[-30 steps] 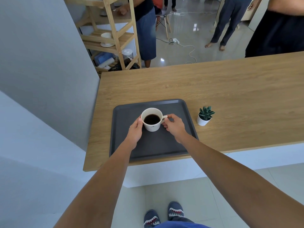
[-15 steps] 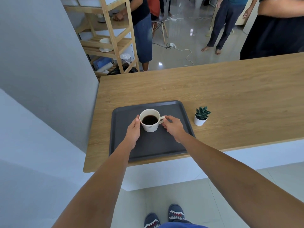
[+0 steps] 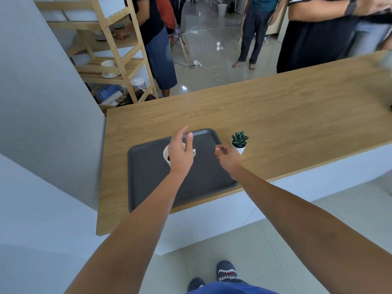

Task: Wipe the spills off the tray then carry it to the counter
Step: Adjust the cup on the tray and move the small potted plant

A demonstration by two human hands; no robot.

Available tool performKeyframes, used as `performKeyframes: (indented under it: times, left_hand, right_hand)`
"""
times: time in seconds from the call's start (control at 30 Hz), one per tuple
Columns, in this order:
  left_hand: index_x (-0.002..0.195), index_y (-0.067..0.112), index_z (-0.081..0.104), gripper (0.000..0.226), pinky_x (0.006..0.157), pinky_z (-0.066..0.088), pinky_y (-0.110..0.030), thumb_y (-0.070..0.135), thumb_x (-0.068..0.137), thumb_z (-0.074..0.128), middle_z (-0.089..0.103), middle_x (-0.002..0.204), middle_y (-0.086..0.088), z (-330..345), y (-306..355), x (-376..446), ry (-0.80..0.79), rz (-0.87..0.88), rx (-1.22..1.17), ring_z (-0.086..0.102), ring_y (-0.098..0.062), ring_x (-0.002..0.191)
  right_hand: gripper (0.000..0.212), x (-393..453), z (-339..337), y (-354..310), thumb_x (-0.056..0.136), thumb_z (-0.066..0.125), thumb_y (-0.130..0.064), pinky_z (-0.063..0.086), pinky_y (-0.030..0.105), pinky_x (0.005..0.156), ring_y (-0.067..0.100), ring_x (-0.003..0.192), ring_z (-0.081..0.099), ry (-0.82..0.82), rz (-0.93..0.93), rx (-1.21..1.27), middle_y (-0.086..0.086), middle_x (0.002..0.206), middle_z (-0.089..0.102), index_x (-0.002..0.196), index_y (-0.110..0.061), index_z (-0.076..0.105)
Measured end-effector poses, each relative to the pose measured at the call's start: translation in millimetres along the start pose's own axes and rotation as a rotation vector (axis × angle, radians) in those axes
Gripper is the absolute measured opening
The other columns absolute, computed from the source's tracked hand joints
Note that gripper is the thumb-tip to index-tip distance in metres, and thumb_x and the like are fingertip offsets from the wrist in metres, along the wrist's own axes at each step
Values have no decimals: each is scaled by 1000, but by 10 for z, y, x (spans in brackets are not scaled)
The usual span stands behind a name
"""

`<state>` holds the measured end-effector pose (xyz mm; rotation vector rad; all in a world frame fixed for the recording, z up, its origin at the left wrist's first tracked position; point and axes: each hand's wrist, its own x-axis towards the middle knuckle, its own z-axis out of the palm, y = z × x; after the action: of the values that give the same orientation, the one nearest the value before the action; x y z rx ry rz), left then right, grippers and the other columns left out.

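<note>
While both hands [image 3: 181,152] [image 3: 227,157] hover open and empty, the tray [image 3: 148,187] runs lengthwise away from the counter edge [image 3: 297,172].

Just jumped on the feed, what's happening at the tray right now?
A person stands at a wooden counter with a dark grey tray near its front edge. A white cup of dark liquid sits on the tray, mostly hidden under the left hand, which hovers open above it. The right hand is open too, over the tray's right side, beside a small potted succulent. Neither hand grips anything, and no cloth or spill is visible.
</note>
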<state>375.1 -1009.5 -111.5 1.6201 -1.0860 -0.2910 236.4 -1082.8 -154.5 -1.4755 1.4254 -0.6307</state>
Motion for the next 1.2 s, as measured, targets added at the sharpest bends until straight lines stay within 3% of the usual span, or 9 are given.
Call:
performKeyframes:
  times: [0.17,0.37,0.47,0.63,0.73,0.8,0.97,1.2]
  left_hand:
    - [134,7,52,37,95,42,-20,20,99,47,59,132,-6,528,100,-215,-207,-115,-123,55,-15,121]
    - [134,11,52,37,100,39,-25,17,98,47,58,133,-5,1066,15,-379,-364,-360,-129,54,-18,122]
    - [137,11,47,39,100,40,-25,14,98,48,55,136,-6,1290,-7,-374,-389,-509,-233,53,-19,122]
    - [143,13,39,44,108,40,-38,10,99,45,47,144,-9,1473,-74,-317,-393,-646,-336,49,-20,126]
    - [145,15,37,46,96,44,-29,9,100,43,41,147,-3,1492,-95,-262,-429,-673,-396,46,-13,121]
    - [141,18,42,43,92,43,-29,8,100,42,43,146,-1,1502,-88,-227,-457,-666,-409,47,-12,121]
    - [139,18,46,41,95,42,-30,6,101,39,50,140,1,1499,-64,-215,-470,-665,-424,49,-11,118]
    - [133,15,53,37,104,40,-33,6,99,43,57,134,-1,1448,68,-91,-408,-659,-470,51,-16,125]
  right_hand:
    - [26,-89,-373,231,94,50,-27,47,29,74,23,81,61,135,52,-44,6,87,70,102,-14,70]
    - [24,-144,-738,543,93,50,-22,55,39,88,24,93,67,309,112,97,7,97,73,107,-18,69]
    - [28,-68,-835,634,95,46,-26,56,37,86,22,94,66,277,118,145,4,101,71,115,-25,64]
    - [36,130,-884,703,96,42,-26,52,34,85,17,93,63,182,91,164,-3,113,67,129,-29,56]
    - [38,243,-873,704,96,44,-23,47,29,93,14,112,59,122,59,118,-3,129,62,133,-31,53]
    - [40,318,-864,692,96,48,-22,44,26,93,11,112,58,86,32,84,-3,132,61,134,-30,52]
    - [44,416,-832,662,92,57,-17,45,23,88,6,101,60,57,-18,63,-5,125,66,135,-28,52]
    - [44,560,-870,450,84,69,-15,53,32,90,13,95,67,64,-88,91,1,114,70,126,-20,58]
